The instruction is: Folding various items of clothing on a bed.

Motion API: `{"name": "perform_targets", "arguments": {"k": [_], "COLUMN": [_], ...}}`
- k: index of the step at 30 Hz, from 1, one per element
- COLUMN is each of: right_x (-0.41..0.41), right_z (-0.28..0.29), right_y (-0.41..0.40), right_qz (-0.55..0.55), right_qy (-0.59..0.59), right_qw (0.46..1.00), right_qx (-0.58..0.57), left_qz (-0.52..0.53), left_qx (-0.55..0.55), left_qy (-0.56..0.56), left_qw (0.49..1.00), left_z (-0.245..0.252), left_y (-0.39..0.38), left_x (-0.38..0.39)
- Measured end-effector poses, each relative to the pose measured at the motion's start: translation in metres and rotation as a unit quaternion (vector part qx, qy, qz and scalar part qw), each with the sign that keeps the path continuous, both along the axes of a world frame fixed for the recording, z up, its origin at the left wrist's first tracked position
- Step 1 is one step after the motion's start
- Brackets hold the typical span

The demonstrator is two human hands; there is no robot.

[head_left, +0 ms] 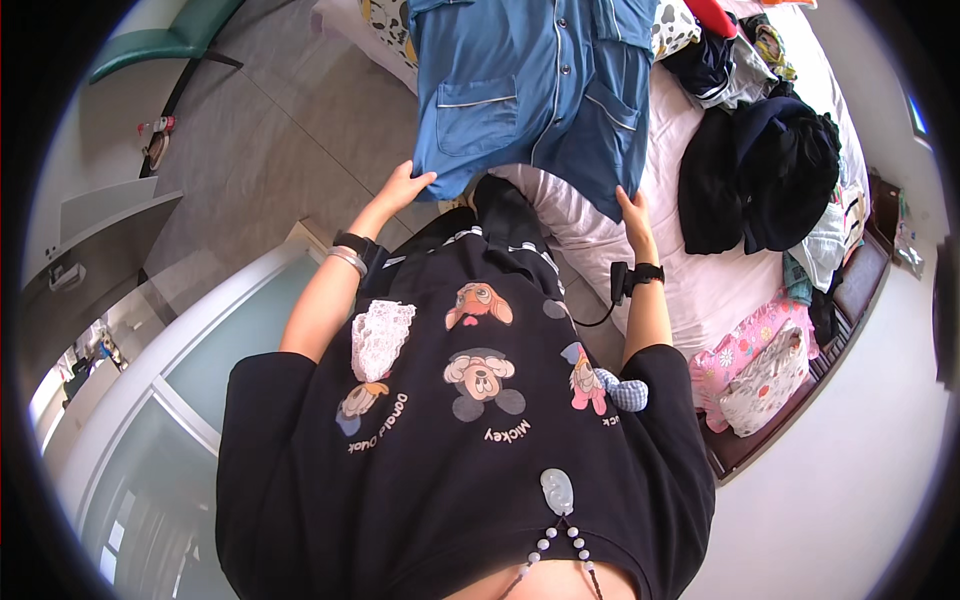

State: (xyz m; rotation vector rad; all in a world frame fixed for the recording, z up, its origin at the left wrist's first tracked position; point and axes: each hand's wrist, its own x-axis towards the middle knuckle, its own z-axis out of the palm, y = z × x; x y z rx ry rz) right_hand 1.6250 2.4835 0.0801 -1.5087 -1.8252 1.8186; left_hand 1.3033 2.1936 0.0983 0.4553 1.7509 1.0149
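Observation:
A blue button-front pajama shirt (517, 97) with white piping is stretched out in front of me, its hem towards me. My left hand (405, 186) pinches the hem at its left corner, thumb on top. At the right corner, my right hand (634, 208) grips the hem in the same way. Between the two hands the hem sags in a curve. Two lower patch pockets and a row of dark buttons face up. The shirt's upper end runs out of view at the top.
A bed with a pale pink sheet (592, 225) lies ahead and right. On it are a heap of black clothing (757, 172), other garments (739, 67) and a pink floral pillow (712, 360). A frosted-glass panel (232, 330) stands left; a green chair (165, 49) is at upper left.

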Motion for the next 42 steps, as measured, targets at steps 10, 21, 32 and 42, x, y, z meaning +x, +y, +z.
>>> {"name": "perform_targets", "arguments": {"k": [10, 21, 32, 42], "right_x": [-0.042, -0.194, -0.231, -0.414], "right_z": [0.044, 0.105, 0.118, 0.130], "right_y": [0.003, -0.144, -0.006, 0.215], "right_qz": [-0.091, 0.370, 0.394, 0.349], "right_qy": [-0.137, 0.145, 0.110, 0.080], "right_qw": [0.938, 0.874, 0.873, 0.781], "right_qx": [0.306, 0.278, 0.267, 0.511], "left_qz": [0.016, 0.126, -0.032, 0.041], "left_qx": [0.150, 0.090, -0.020, -0.049], "left_qy": [0.194, -0.142, 0.114, 0.130], "left_qw": [0.969, 0.978, 0.993, 0.989], "left_z": [0.039, 0.062, 0.034, 0.039], "left_y": [0.008, 0.049, 0.042, 0.023], "left_x": [0.017, 0.029, 0.013, 0.024]}}
